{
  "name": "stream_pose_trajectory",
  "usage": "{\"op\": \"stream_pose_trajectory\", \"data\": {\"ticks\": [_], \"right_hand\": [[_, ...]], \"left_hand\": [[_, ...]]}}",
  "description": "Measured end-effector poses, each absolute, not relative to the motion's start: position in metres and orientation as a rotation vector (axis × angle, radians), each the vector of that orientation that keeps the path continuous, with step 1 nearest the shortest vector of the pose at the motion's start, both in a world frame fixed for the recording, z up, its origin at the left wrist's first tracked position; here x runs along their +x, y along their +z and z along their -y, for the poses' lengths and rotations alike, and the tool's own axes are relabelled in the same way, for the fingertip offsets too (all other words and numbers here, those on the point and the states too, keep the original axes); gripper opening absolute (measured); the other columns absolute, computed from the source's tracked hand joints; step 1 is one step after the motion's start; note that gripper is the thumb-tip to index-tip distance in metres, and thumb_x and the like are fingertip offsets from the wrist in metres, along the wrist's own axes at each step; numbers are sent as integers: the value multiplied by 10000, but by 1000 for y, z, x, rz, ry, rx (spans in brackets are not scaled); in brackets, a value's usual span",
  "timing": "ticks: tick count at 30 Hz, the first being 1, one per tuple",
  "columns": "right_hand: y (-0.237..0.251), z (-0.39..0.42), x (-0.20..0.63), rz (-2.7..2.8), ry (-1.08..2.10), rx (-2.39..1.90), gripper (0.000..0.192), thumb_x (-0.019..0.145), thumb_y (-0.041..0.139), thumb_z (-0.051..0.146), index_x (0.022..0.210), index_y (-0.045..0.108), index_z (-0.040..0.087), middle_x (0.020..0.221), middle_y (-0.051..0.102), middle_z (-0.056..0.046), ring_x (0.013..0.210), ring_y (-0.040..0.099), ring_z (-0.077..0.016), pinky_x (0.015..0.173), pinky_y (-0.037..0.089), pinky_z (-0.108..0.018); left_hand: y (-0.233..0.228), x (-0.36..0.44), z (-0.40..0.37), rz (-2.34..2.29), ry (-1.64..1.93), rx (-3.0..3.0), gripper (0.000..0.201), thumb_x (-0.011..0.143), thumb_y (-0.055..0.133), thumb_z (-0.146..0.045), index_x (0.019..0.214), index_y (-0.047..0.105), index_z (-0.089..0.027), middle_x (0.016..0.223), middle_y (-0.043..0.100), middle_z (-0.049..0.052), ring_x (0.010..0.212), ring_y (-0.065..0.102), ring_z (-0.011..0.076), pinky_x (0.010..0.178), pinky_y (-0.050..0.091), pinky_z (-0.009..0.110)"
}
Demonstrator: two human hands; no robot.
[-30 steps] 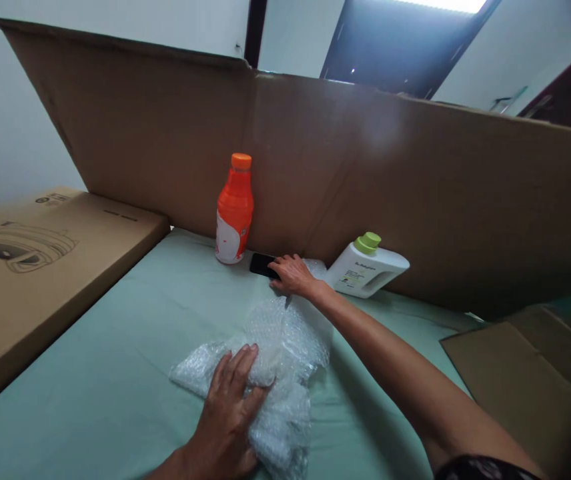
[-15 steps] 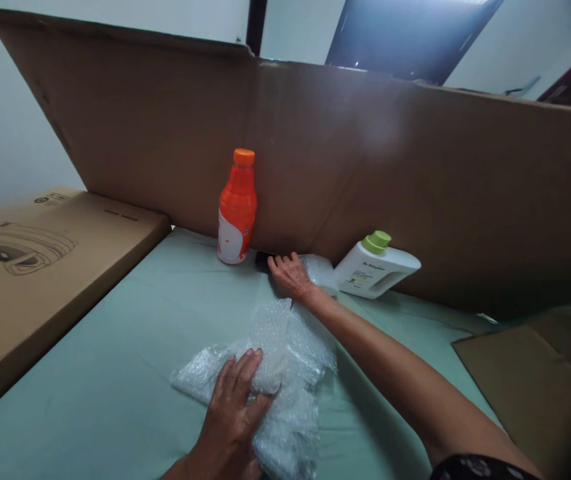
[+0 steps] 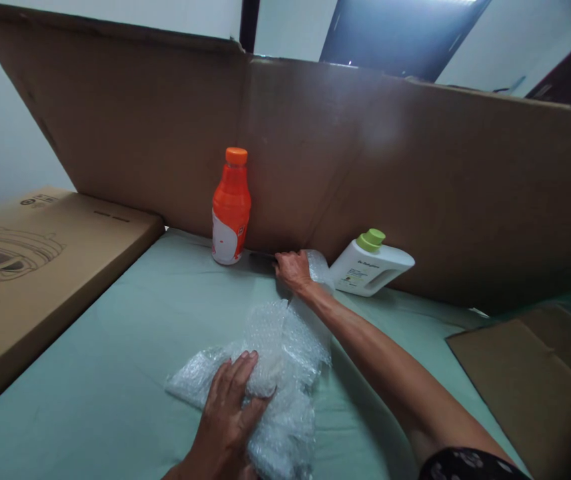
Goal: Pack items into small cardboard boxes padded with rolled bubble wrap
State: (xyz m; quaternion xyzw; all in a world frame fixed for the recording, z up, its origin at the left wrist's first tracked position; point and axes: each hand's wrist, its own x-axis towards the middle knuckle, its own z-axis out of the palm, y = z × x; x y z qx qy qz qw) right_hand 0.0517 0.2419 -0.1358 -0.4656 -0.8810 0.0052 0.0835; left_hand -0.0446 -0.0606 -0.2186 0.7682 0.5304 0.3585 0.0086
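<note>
My left hand (image 3: pixel 230 407) rests with long fingers and a spread thumb on a crumpled sheet of clear bubble wrap (image 3: pixel 285 400). Some of its palm is out of sight below. My right hand (image 3: pixel 293 270) reaches to the back, its fingers curled at one end of a dark flat object (image 3: pixel 261 262) whose kind I cannot make out. Right beside that wrist, on the cloth, is a second bundle of bubble wrap (image 3: pixel 320 268). An orange bottle (image 3: pixel 232 200) with a white label stands upright to the left of the dark object.
A white jug (image 3: pixel 370 267) with a green cap leans back at the right. Behind everything rises a tall cardboard panel (image 3: pixel 165 133). A printed cardboard box (image 3: pixel 65 260) lies on the left, a cardboard flap (image 3: pixel 525 373) on the right. Pale green cloth (image 3: pixel 130 373) covers the surface.
My right hand has shifted slightly right, so more of the dark flat object shows beside its fingers. The left hand stays on the bubble wrap. The whole view has shifted a little.
</note>
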Motion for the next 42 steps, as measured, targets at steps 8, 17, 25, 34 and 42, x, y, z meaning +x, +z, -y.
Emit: {"op": "stream_pose_trajectory", "data": {"ticks": [8, 17, 25, 34, 42], "right_hand": [[-88, -182, 78, 1951, 547, -1041, 430, 975, 474, 475, 1134, 722, 162, 1018, 768, -43, 880, 684, -199, 787, 523, -308], [-107, -94, 220, 874, 694, -977, 363, 645, 854, 456, 865, 758, 184, 890, 760, -32, 843, 662, -192, 888, 517, -380], [-132, -64, 264, 892, 681, -1082, 391, 700, 827, 472, 943, 769, 171, 950, 775, -61, 953, 689, -239, 937, 521, -420], [-139, -66, 252, 917, 846, -1106, 397, 688, 829, 498, 929, 798, 184, 922, 796, -56, 805, 713, -216, 795, 603, -397], [-136, -53, 247, 1019, 974, -1162, 420, 687, 844, 541, 925, 810, 196, 907, 804, -48, 786, 729, -203, 789, 624, -370]], "left_hand": [[-214, -45, 60, -1671, 1164, 2475, 566, 748, 660, -186, 1309, 588, -175, 1576, 331, 217, 1434, 370, 392, 1114, 383, 572], [-163, -36, 0, -1729, 1198, 2734, 365, 877, 540, -93, 1211, 640, -200, 1538, 402, 208, 1445, 371, 339, 1146, 340, 553], [-121, -26, -133, -1961, 560, 2405, 991, 611, 916, -354, 1487, 470, -232, 1689, 34, 235, 1510, 134, 530, 1141, 156, 741], [-189, -26, -79, -1834, 569, 2578, 837, 795, 653, -69, 1551, 383, -308, 1707, 41, 160, 1541, 146, 433, 1179, 191, 660], [-178, 9, -129, -1830, 636, 2499, 803, 794, 749, -241, 1526, 428, -318, 1712, 57, 128, 1532, 111, 477, 1173, 134, 703]]}}
